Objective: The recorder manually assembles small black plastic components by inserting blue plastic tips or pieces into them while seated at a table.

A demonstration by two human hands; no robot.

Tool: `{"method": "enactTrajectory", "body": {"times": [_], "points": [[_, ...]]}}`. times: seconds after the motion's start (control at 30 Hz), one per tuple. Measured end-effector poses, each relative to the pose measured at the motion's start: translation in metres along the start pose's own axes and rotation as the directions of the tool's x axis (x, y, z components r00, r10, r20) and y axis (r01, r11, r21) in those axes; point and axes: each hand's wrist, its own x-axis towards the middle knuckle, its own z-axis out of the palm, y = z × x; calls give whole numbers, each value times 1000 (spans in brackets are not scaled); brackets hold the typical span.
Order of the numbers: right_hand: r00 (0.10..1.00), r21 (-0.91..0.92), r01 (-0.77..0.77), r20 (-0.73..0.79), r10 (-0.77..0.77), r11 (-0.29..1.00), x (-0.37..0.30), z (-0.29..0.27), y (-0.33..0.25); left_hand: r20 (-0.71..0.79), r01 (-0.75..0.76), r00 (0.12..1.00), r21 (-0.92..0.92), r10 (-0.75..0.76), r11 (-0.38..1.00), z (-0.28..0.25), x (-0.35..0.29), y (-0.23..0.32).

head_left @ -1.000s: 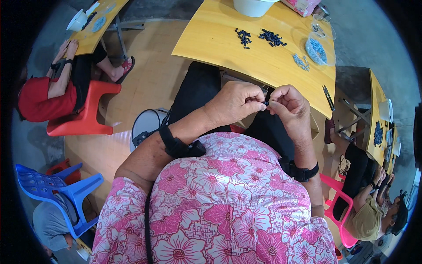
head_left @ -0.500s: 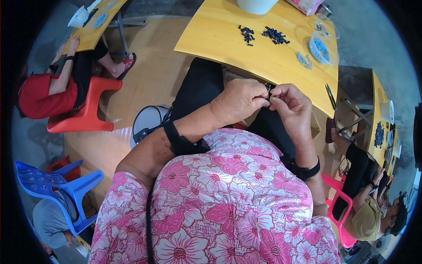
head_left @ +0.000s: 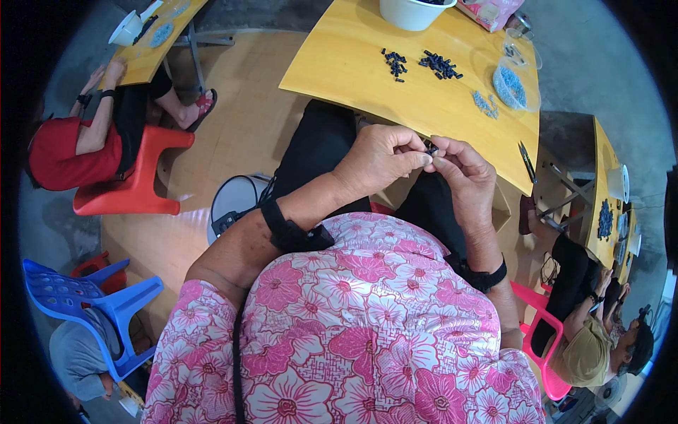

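Just off the near edge of the table [head_left: 339,67], above my lap, both my hands meet fingertip to fingertip. My left hand [head_left: 378,159] pinches a small black piece [head_left: 430,148] between thumb and forefinger. Thumb and forefinger of my right hand [head_left: 466,173] close on the same spot from the other side; whatever finer part they grip is hidden. Past the hands, two heaps of short black cylindrical pieces [head_left: 439,64] lie on the tabletop. To their right are loose small pale-blue pieces [head_left: 486,104] and a clear bowl [head_left: 530,99] holding many more.
Black tweezers [head_left: 527,162] lie by the table's right edge. A white tub [head_left: 413,15] and a pink bag [head_left: 492,10] stand at the back. Other people sit at tables to left and right, near a red stool [head_left: 138,177] and a blue chair [head_left: 123,311].
Both hands stay together at the small black piece, with a slight turn of the fingers. The view has shifted a little, showing more of the tub.
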Motion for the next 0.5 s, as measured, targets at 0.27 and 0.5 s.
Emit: {"method": "enactTrajectory", "body": {"times": [0.27,0.5], "points": [[997,55,-80,1,81,995,2,-1,-6,57,111,993,-98,-106,989,-2,-3,1],[991,66,-130,-2,130,989,4,0,-7,76,123,991,-136,-113,983,-1,-3,-6]]}}
